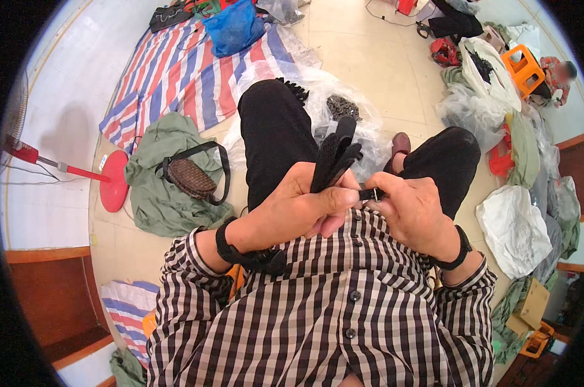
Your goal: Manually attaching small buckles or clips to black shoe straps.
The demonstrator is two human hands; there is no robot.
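Observation:
My left hand is closed round a bundle of black fabric straps, whose ends stick up past the thumb. A short black strap end spans the small gap between my hands. My right hand pinches that end beside a thin, shiny piece, perhaps a metal ring; its exact shape is too small to tell. Both hands are close together over my lap, in front of the checked shirt. More black strips lie by my left knee. Between my legs, a clear plastic bag holds small dark pieces.
A striped sheet with a blue bag spreads at far left. Nearer are green cloth, a brown pouch and a red fan base. Rightward lie sacks and an orange stool; another person sits beyond.

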